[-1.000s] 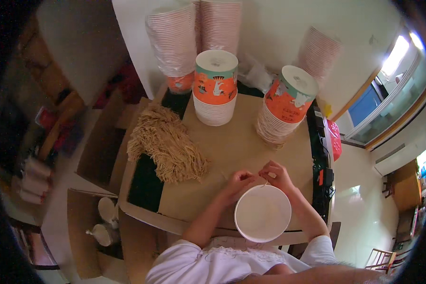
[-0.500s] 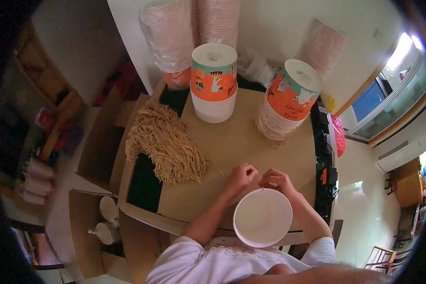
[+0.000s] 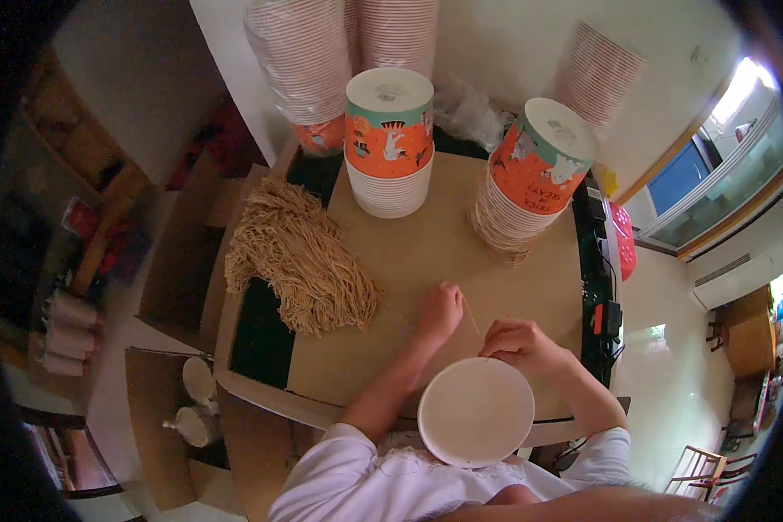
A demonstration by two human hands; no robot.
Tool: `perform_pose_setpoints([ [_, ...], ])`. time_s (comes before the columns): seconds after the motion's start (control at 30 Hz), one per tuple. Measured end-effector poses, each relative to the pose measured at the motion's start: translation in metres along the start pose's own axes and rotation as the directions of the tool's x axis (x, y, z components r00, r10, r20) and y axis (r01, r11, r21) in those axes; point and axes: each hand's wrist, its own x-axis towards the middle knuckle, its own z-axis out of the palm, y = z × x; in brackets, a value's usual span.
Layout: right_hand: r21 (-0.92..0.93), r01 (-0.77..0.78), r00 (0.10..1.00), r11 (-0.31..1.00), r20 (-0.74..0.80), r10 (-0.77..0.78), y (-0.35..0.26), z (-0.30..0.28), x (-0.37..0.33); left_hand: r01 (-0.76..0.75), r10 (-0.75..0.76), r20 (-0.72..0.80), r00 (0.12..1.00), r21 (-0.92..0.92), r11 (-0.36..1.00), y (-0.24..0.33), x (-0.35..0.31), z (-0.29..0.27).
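A white paper bucket [image 3: 477, 413] is tipped with its open mouth toward me, close against my shirt at the table's near edge. My right hand [image 3: 522, 344] is closed at its far rim, fingertips pinched where a thin tan string [image 3: 472, 318] meets the rim. The string runs taut up to my left hand [image 3: 443, 311], which is closed on its other end above the cardboard. Whether the string passes through a hole in the rim is hidden by my right fingers. Left of my hands lies a large bundle of tan strings [image 3: 309, 261].
Two upside-down stacks of orange-and-green printed buckets, a left stack [image 3: 390, 143] and a right stack [image 3: 535, 170], stand on the cardboard sheet [image 3: 409, 261]. Wrapped bucket stacks [image 3: 300, 65] rise behind. Cables and a power strip [image 3: 607, 320] line the right edge. A carton [image 3: 161, 418] sits lower left.
My left hand has moved up and away from the rim, drawing the string taut. My right hand stays by the rim, and the bucket has shifted slightly left and toward me.
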Motion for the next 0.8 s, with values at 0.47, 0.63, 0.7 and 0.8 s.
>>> perform_pose_setpoints([
  [0.47,0.006,-0.117,0.993,0.993,0.004,0.117,0.008,0.0,-0.006,-0.328,0.365,0.285,0.886,-0.17,0.929,0.023,-0.013,-0.053],
  [0.63,-0.017,-0.079,0.997,0.997,0.007,0.079,0.013,0.001,-0.009,0.187,0.357,0.657,0.664,-0.608,0.772,0.02,-0.03,-0.068],
  [0.7,-0.001,-0.085,0.996,0.996,0.003,0.085,0.015,0.002,-0.009,0.211,0.373,0.666,0.647,-0.626,0.751,0.018,-0.031,-0.066],
  [0.8,0.022,-0.091,0.996,0.996,-0.018,0.091,0.018,0.004,-0.009,0.318,0.308,0.673,0.673,-0.638,0.701,0.022,-0.035,-0.066],
])
